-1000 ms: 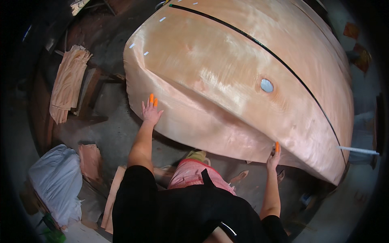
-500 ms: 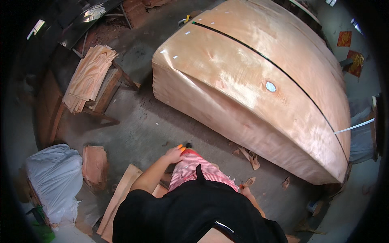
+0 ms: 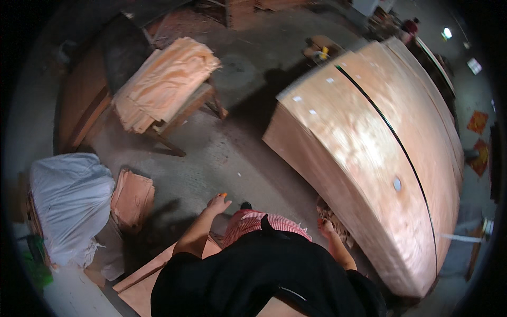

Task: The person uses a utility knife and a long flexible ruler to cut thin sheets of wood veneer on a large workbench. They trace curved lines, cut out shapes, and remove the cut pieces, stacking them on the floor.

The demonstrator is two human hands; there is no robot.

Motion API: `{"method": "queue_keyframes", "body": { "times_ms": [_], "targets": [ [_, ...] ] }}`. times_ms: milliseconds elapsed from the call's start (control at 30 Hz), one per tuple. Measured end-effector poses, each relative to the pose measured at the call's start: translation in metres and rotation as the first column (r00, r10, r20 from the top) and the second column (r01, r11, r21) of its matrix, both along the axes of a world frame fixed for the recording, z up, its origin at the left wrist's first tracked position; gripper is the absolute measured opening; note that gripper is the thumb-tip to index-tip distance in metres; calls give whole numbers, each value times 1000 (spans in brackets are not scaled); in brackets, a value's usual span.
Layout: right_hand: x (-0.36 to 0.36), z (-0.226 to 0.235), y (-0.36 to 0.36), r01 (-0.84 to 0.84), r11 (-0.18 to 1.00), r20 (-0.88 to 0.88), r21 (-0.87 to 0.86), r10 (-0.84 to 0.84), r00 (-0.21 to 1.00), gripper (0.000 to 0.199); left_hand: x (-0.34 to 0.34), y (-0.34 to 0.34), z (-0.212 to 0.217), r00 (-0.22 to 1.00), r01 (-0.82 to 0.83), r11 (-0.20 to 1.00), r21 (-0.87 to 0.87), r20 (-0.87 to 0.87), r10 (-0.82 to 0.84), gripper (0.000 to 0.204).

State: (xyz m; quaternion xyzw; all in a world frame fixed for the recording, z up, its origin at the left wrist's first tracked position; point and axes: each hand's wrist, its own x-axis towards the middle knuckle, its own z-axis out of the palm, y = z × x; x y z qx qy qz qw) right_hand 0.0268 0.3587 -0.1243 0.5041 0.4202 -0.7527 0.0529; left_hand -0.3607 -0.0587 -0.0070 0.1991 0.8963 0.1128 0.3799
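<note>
A big stack of pale orange veneer sheets (image 3: 369,153) with a dark strap across its top fills the right side. My left hand (image 3: 218,202), with orange fingertips, hangs beside my hip above the concrete floor, fingers loose and holding nothing. My right hand (image 3: 326,227) is low against the near side wall of the big stack, beside some veneer scraps (image 3: 331,215). Its fingers are too small and shaded to judge whether they grip anything. My black top and red-striped clothing fill the bottom centre.
A smaller pile of veneer (image 3: 163,82) rests on a wooden stand at upper left. A white sack (image 3: 68,206) and a low pile of veneer pieces (image 3: 132,198) lie at left. Boards (image 3: 140,282) lie by my feet.
Both hands left the edge of the big stack and dropped to my sides. The view swung left, so the stack now sits to the right.
</note>
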Motion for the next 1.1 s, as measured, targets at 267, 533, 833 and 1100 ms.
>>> {"method": "queue_keyframes", "body": {
  "times_ms": [267, 533, 833, 1100],
  "targets": [
    [-339, 132, -89, -570, 729, -248, 379, 673, 696, 26, -74, -71, -28, 977, -210, 969, 132, 47, 206, 54],
    [-466, 131, -84, -820, -73, 440, 568, 869, 228, 34, -160, -71, -40, 992, 55, 975, 215, 100, -77, 37],
    [-650, 12, -27, -677, 453, -98, 580, 864, 494, 36, -389, -30, 45, 969, -208, 937, 281, -74, 237, 39],
    [-678, 74, -27, -703, 145, 302, 697, 829, 470, 20, -579, -55, 89, 693, -334, 875, 351, -538, 480, 52]
  ]
}}
